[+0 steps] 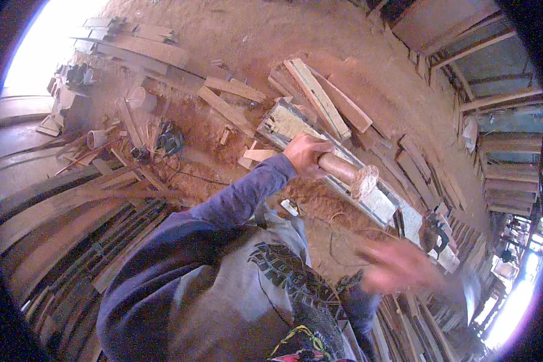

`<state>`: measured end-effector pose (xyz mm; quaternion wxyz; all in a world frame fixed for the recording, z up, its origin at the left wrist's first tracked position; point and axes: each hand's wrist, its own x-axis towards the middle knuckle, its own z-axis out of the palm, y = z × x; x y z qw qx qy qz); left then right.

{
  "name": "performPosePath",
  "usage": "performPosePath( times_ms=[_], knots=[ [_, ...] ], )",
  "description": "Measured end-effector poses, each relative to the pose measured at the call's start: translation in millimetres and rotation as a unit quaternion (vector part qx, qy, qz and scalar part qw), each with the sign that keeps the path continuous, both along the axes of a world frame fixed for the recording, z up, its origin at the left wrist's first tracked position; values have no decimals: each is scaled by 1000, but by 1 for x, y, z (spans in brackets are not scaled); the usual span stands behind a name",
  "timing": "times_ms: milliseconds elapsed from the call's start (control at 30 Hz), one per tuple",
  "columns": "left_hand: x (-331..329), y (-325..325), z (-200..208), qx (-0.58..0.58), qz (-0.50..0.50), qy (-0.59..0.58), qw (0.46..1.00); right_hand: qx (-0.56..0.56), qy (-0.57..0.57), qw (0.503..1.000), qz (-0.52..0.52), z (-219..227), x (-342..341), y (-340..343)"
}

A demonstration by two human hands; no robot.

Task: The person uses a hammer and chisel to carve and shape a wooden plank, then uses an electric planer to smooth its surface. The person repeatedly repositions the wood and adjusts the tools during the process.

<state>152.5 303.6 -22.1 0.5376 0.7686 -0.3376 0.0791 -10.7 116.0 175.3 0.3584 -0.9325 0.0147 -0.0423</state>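
Grey shirt (217,289) below, left hand (306,155) grips rounded wooden piece (340,168) jutting rightward.

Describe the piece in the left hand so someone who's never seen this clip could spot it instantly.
Find the long, narrow bench running diagonally just right of the picture's centre. Over it, the left hand, coming from a dark blue sleeve, grips a short wooden piece. Its rounded brown shaft ends in a wider, rough knob, unlike the flat boards lying nearby.
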Motion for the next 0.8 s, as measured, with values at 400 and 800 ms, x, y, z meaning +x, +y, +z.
performPosePath(
  times_ms=[400,800],
  knots=[
    [-5,-6,-2,3,-6,-15,1000,366,-12,897,-247,-67,-63,2],
    [-12,-21,1,49,-16,-82,995,345,-137,897,-241,-84,-22,-5]
  ],
)
